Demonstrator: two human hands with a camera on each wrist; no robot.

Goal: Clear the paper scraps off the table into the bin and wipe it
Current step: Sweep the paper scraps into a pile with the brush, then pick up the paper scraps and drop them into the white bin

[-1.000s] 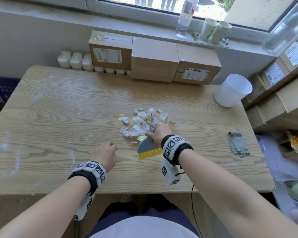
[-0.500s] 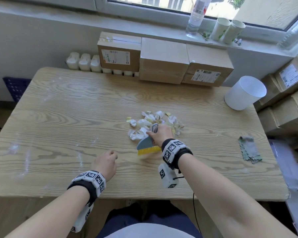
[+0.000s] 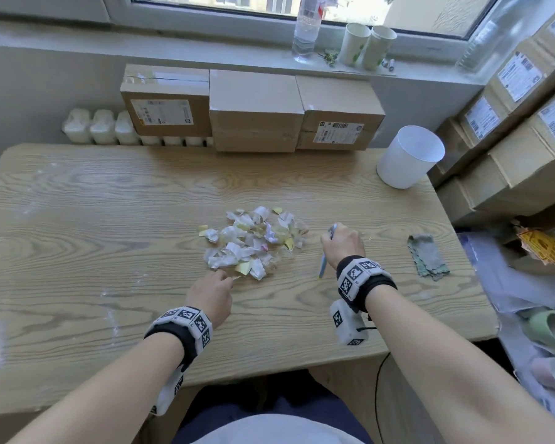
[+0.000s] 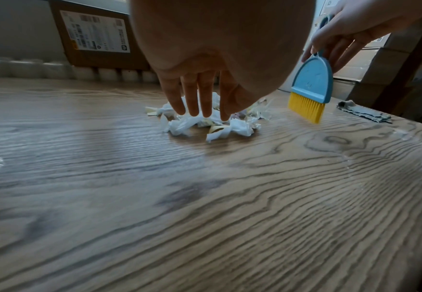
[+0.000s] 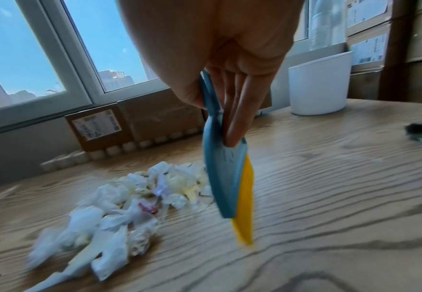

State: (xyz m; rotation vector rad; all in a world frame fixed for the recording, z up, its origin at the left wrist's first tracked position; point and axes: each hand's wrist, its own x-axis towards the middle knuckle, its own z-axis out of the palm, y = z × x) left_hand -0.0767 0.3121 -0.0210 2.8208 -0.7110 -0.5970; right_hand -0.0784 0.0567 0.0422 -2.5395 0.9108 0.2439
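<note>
Presently: one wooden table (image 3: 109,219), long axis running left to right. One white bin (image 3: 407,161), upright, far right corner, well apart from the scraps. One heap of paper scraps (image 3: 250,241), white and yellow, mid-table, spread slightly wider left-right than near-far. One grey cloth (image 3: 428,256), right side, untouched. One left hand (image 3: 210,294), at the heap's near edge, fingers (image 4: 192,98) straight and loosely together, tips at the scraps, holding nothing. One right hand (image 3: 342,243), just right of the heap, fingers pinching a blue brush (image 4: 312,83) with yellow bristles pointing down. Judgement: heap lies between the hands; bin lies far-right, on the brush hand's side.
</note>
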